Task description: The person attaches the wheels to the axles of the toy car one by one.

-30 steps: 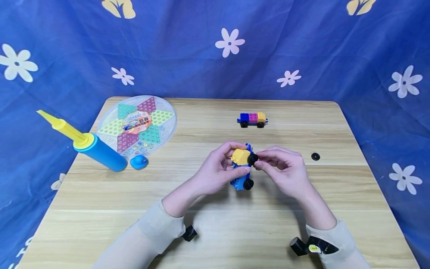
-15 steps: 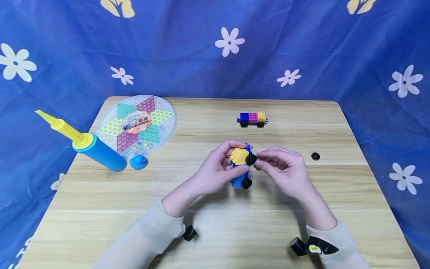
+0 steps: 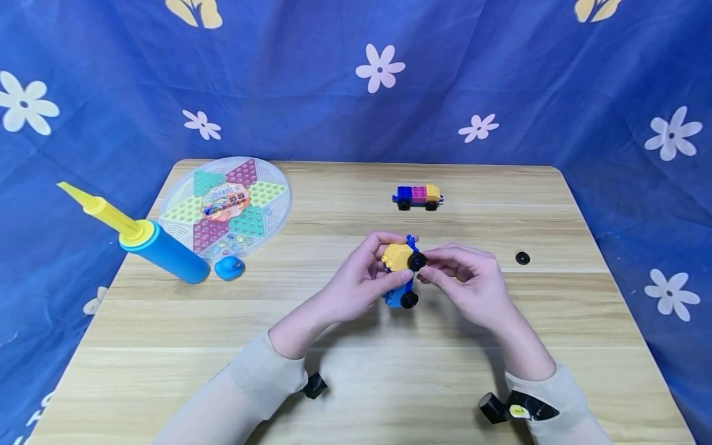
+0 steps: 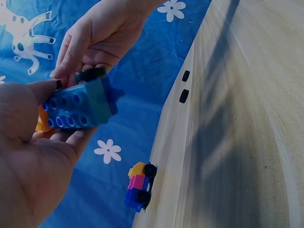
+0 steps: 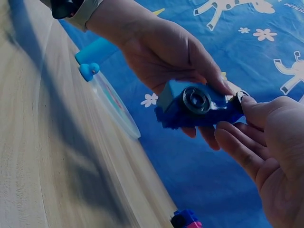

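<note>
My left hand (image 3: 361,281) grips a toy car built of bricks (image 3: 397,257), thumb on one side and fingers behind. A yellow brick sits at its far end and a blue studded brick (image 4: 71,109) at its near end. The car is turned on its side above the table, black wheels facing right. My right hand (image 3: 470,278) pinches at the black wheel (image 3: 416,261) by the yellow brick; thumb and fingertips partly cover it in the right wrist view. The other wheel (image 5: 196,100), beside the blue brick, is untouched by the right hand.
A second brick car (image 3: 418,195), blue, pink and yellow, stands at the back of the wooden table. A loose black wheel (image 3: 522,258) lies to the right. On the left are a Chinese checkers board (image 3: 266,213), a blue-and-yellow hand pump (image 3: 172,253) and a small blue duck (image 3: 230,268).
The car's near end has shifted slightly away from me. My right hand has edged a little to the left, its fingertips still at the wheel.
</note>
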Action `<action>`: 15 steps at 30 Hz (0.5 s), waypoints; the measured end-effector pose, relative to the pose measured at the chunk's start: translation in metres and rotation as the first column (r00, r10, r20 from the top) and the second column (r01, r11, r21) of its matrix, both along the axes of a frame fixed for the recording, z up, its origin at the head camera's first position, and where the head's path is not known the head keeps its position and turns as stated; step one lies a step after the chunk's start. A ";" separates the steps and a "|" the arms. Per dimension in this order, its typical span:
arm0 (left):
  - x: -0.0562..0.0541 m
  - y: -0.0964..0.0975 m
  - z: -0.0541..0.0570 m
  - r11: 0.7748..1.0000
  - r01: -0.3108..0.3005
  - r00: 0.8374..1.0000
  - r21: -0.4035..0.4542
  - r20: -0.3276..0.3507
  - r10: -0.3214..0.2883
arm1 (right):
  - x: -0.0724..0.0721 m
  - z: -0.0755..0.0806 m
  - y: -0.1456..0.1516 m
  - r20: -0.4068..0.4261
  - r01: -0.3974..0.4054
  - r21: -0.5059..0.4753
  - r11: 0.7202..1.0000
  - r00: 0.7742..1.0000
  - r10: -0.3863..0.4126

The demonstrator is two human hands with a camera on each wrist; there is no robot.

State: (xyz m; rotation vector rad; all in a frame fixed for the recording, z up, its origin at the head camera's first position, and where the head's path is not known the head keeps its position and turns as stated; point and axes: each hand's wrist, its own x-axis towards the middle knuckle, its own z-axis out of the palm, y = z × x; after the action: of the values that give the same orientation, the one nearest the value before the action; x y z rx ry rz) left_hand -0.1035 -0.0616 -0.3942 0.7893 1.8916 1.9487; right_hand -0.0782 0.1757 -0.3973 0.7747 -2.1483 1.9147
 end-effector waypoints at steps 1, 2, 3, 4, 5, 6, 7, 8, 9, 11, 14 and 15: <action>0.000 0.001 0.000 1.000 -0.005 1.000 0.001 -0.004 0.005 | 0.000 0.000 0.000 0.005 0.000 0.003 1.000 1.000 0.000; 0.000 0.001 -0.001 1.000 -0.014 1.000 0.000 -0.013 0.014 | 0.000 0.000 0.000 0.009 0.000 0.003 1.000 1.000 0.000; -0.001 0.002 -0.001 1.000 -0.020 1.000 0.009 -0.013 0.020 | 0.000 0.000 0.000 0.014 0.001 0.004 1.000 1.000 -0.001; -0.001 0.002 -0.001 0.999 -0.029 0.999 0.013 -0.013 0.029 | 0.000 0.000 -0.001 0.014 -0.001 0.003 1.000 1.000 0.001; -0.002 0.002 -0.001 0.999 -0.041 0.999 0.015 -0.013 0.041 | 0.000 0.000 -0.001 0.012 -0.003 0.003 1.000 1.000 0.003; -0.002 0.002 -0.002 0.999 -0.049 0.999 0.021 -0.012 0.050 | 0.000 0.000 -0.001 0.010 -0.005 0.001 1.000 1.000 0.005; -0.002 0.003 -0.002 0.998 -0.055 0.998 0.027 -0.008 0.056 | 0.000 0.000 -0.001 0.007 -0.007 -0.001 1.000 1.000 0.007; -0.003 0.003 -0.002 0.998 -0.060 0.998 0.029 -0.003 0.060 | 0.000 0.000 -0.002 0.004 -0.008 -0.004 1.000 1.000 0.008; -0.003 0.002 -0.002 0.998 -0.062 0.998 0.029 0.002 0.062 | 0.000 0.000 -0.002 0.000 -0.011 -0.008 1.000 1.000 0.011; -0.003 0.002 -0.002 0.998 -0.068 0.998 0.012 0.000 0.068 | 0.000 0.001 -0.003 -0.012 -0.016 -0.018 1.000 1.000 0.015; -0.004 0.000 -0.003 0.997 -0.076 0.997 -0.019 -0.003 0.076 | 0.000 0.000 -0.003 -0.028 -0.018 -0.032 0.999 0.999 0.017; -0.004 0.000 -0.003 0.996 -0.081 0.997 -0.030 -0.007 0.081 | 0.000 0.000 -0.003 -0.032 -0.019 -0.035 0.999 0.999 0.018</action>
State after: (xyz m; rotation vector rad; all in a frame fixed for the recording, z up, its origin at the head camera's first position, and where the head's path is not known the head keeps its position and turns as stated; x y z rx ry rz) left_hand -0.1075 -0.0616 -0.3975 0.7212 1.9805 1.9616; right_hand -0.0780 0.1723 -0.3973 0.8152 -2.0902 1.9307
